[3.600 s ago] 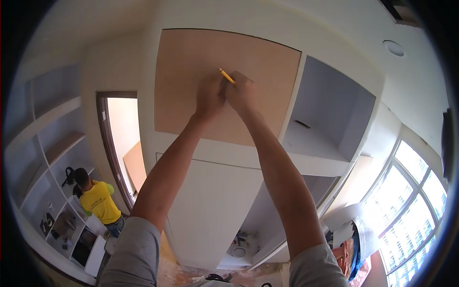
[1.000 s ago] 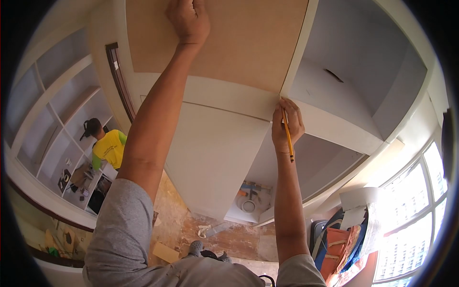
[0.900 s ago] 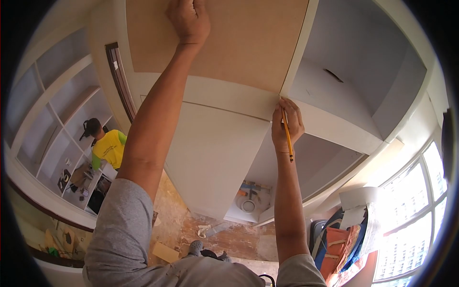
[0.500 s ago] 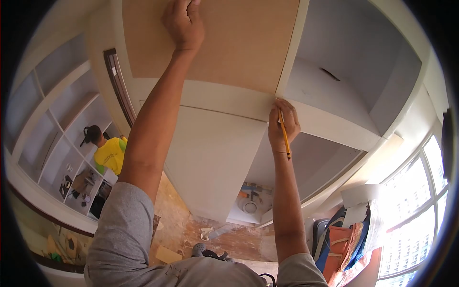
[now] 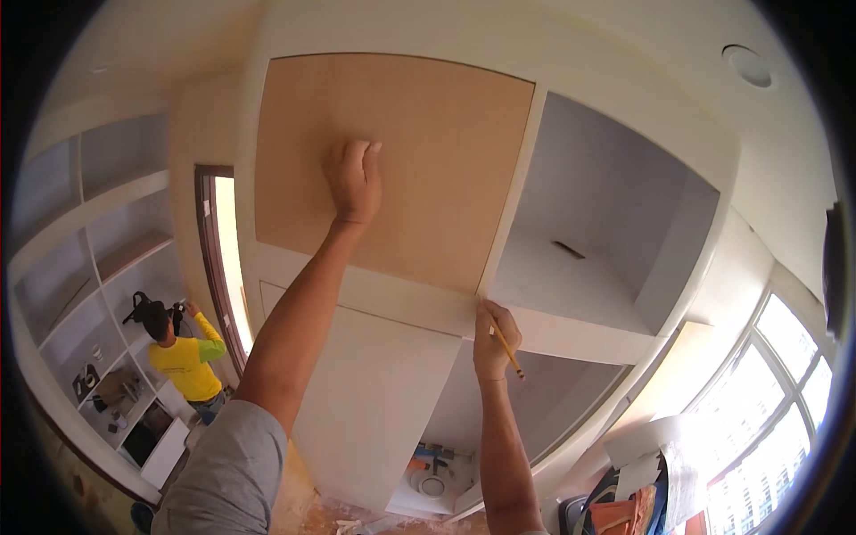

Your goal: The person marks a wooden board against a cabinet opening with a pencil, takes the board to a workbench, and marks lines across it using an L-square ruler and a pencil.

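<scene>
My left hand (image 5: pixel 354 181) is closed against the brown panel (image 5: pixel 419 169), its fingers curled; whether anything is inside them is hidden. The panel fills an upper cabinet opening with a pale frame. Lower and to the right, my right hand (image 5: pixel 494 339) grips a yellow pencil (image 5: pixel 507 348), whose eraser end points down and to the right. That hand is at the frame near the panel's lower right corner. Beneath the panel is a white door (image 5: pixel 383 392).
Open compartments lie right of the panel (image 5: pixel 588 205) and below it. A person in a yellow shirt (image 5: pixel 187 364) stands by the left shelves (image 5: pixel 134 254). Piled items (image 5: pixel 624 499) and a window (image 5: pixel 776 383) are at the right.
The view has tilted up, showing the whole panel and the ceiling. Both hands keep about the same places on the cabinet. The other person has raised an arm. Earlier, my hands were together before the panel.
</scene>
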The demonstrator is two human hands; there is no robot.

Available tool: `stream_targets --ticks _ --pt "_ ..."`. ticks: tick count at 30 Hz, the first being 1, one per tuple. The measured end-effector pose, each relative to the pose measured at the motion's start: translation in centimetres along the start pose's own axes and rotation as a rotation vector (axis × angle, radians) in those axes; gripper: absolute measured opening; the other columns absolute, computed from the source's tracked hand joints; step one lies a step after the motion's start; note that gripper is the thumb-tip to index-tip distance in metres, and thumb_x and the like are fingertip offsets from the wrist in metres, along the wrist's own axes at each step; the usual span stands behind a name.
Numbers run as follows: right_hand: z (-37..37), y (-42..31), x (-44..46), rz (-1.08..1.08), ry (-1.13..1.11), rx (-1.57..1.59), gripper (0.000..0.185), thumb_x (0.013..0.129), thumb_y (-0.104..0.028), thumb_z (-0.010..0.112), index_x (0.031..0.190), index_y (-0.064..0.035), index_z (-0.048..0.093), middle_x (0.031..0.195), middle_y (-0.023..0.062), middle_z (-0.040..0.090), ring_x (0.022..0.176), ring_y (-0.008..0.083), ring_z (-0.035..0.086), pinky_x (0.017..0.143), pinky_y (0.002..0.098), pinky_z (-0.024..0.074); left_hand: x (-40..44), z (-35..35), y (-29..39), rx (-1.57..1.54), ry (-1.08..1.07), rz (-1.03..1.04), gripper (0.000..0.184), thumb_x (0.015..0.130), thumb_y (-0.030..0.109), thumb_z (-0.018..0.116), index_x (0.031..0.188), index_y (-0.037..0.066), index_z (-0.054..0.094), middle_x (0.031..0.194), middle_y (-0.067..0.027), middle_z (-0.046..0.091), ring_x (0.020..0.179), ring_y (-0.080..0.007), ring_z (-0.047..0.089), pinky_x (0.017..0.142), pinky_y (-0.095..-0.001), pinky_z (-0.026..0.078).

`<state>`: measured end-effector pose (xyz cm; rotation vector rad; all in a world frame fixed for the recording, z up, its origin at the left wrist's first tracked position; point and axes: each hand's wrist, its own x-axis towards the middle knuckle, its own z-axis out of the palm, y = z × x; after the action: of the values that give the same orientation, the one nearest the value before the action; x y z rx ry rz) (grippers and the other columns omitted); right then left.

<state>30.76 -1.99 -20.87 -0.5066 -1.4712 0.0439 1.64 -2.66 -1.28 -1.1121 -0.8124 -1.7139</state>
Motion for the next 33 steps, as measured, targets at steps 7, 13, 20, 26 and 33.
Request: stream_targets --ticks 7,13,20,26,33 --pt "-1.4 -3.0 6.1 0.207 0.046 0.183 0.016 0.096 -0.013 0.07 0.102 0.002 0.071 0.093 0.0077 0.074 0.084 0.0123 0.065 0.078 0.0282 0.0526 0.2 -0.7 0.5 -0.029 -0.026 -0.048 0.014 0.096 0.018 0.067 0.088 0.007 0.062 0.086 -0.012 0.06 0.085 -0.0345 0.055 0.079 -0.047 0.04" --pt "-1.5 -7.3 19.5 0.078 0.101 0.525 0.025 0.097 -0.016 0.068 0.109 0.0058 0.069 0.096 0.008 0.071 0.087 0.0116 0.063 0.08 0.0256 0.0508 0.3 -0.4 0.0 -0.011 -0.03 -0.007 0.013 0.096 0.019 0.066 0.089 0.008 0.063 0.09 -0.012 0.06 0.087 -0.0348 0.056 0.08 -0.0476 0.04" --pt "1.8 -10.5 26.4 -0.008 0.051 0.423 0.032 0.101 -0.023 0.06 0.118 0.0038 0.067 0.105 0.0088 0.07 0.097 0.0157 0.062 0.089 0.0301 0.0496 0.5 -0.6 0.6 0.01 0.039 0.052 0.012 0.095 0.015 0.067 0.087 0.006 0.063 0.085 -0.0126 0.06 0.08 -0.0346 0.056 0.072 -0.0468 0.04" --pt "3.4 -10.6 26.1 0.014 0.138 0.349 0.032 0.101 -0.023 0.057 0.119 0.0019 0.068 0.105 0.0105 0.07 0.098 0.0173 0.062 0.09 0.0324 0.0493 0.5 -0.4 0.2 0.021 0.071 0.119 0.013 0.095 0.013 0.067 0.086 0.004 0.063 0.081 -0.0131 0.06 0.074 -0.0342 0.057 0.065 -0.046 0.041" --pt "3.1 -10.4 26.6 -0.027 0.103 0.339 0.033 0.101 -0.023 0.058 0.12 0.0017 0.069 0.106 0.012 0.07 0.097 0.0185 0.063 0.091 0.0337 0.0496 0.6 -0.5 0.5 0.03 0.064 0.119 0.014 0.094 0.014 0.067 0.087 0.003 0.064 0.083 -0.0133 0.062 0.076 -0.0342 0.058 0.068 -0.0455 0.043"
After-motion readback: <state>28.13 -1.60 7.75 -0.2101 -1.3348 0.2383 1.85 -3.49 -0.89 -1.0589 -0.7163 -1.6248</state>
